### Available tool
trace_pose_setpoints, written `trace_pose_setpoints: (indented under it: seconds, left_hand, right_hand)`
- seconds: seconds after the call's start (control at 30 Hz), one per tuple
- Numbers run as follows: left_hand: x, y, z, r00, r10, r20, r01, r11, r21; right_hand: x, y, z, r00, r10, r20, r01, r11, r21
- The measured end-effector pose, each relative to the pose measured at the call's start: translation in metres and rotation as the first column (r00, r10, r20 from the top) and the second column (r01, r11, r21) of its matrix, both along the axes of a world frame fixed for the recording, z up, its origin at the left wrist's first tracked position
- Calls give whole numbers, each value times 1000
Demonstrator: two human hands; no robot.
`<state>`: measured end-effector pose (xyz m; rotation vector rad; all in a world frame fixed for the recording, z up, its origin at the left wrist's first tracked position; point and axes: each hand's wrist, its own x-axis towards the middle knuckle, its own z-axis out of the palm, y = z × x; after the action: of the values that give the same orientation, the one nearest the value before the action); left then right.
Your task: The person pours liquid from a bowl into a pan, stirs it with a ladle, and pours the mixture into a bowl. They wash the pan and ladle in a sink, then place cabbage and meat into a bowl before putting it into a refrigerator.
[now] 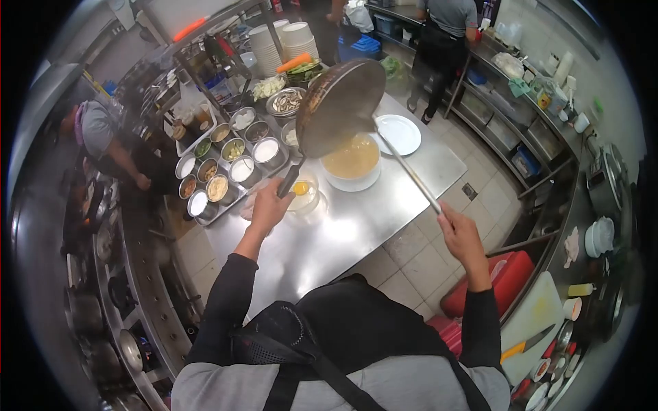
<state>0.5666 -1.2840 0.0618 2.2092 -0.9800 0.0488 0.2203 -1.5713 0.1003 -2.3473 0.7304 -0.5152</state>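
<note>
My left hand (269, 207) grips the handle of a dark wok (339, 103), which is tilted steeply over a white bowl (351, 179) holding yellowish soup (351, 157). My right hand (462, 240) holds the long metal handle of a ladle (411, 175) that reaches up toward the wok's rim. Both items hang above a steel table (343, 226). A small glass bowl with a raw egg yolk (301, 192) sits just right of my left hand.
Several steel containers of seasonings (226, 168) line the table's left side. An empty white plate (399, 133) lies at the far end, stacked white bowls (281, 42) behind. One person (103, 137) works at the left stove, another (445, 41) stands at the back counter. A red box (493, 281) sits on the floor.
</note>
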Motion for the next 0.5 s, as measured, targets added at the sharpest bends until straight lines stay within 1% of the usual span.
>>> trace_pose_setpoints:
  seconds: [0.03, 0.07, 0.1, 0.13, 0.17, 0.23, 0.3, 0.37, 0.4, 0.43, 0.47, 0.5]
  left_hand:
    - [-1, -1, -3, 1000, 9, -5, -9, 1000, -1]
    - [-2, -3, -4, 998, 18, -56, -18, 1000, 2]
    - [-2, -6, -5, 994, 27, -106, -26, 1000, 7]
    - [-2, -8, -6, 993, 33, -109, -32, 999, 10]
    - [-1, -11, -6, 991, 37, -126, -35, 999, 22]
    - [-2, -18, -6, 989, 43, -142, -39, 999, 35]
    - [-6, -27, 3, 985, 100, -140, -92, 994, 62]
    - [2, -30, -4, 979, 109, -170, -104, 994, 39]
    - [6, -30, -7, 974, 112, -197, -111, 994, 18]
    - [10, -30, -11, 972, 122, -201, -120, 992, 24]
    - [9, -30, -8, 983, 60, -175, -69, 997, -45]
    - [7, -29, -5, 990, 2, -143, -18, 993, -114]
  right_hand:
    - [-8, 6, -5, 998, 16, -66, -12, 998, 59]
    - [-14, 12, -9, 997, 25, -72, -21, 998, 60]
    - [-20, 18, -13, 998, 45, -32, -43, 997, 71]
    - [-24, 24, -16, 998, 62, 10, -63, 995, 81]
    - [-29, 29, -16, 997, 70, 12, -70, 997, 31]
    - [-42, 33, -18, 998, 60, 12, -60, 998, 16]
    - [-51, 34, -13, 999, 51, 12, -51, 999, -2]
    - [-54, 32, -2, 997, -10, -78, 9, 1000, -8]
    - [-51, 28, -13, 997, 0, -81, 0, 1000, -5]
    - [-47, 23, -31, 998, 30, 62, -35, 996, 78]
    - [-42, 23, -35, 978, 46, 203, -80, 984, 160]
    - [-39, 23, -34, 979, 58, 197, -92, 982, 167]
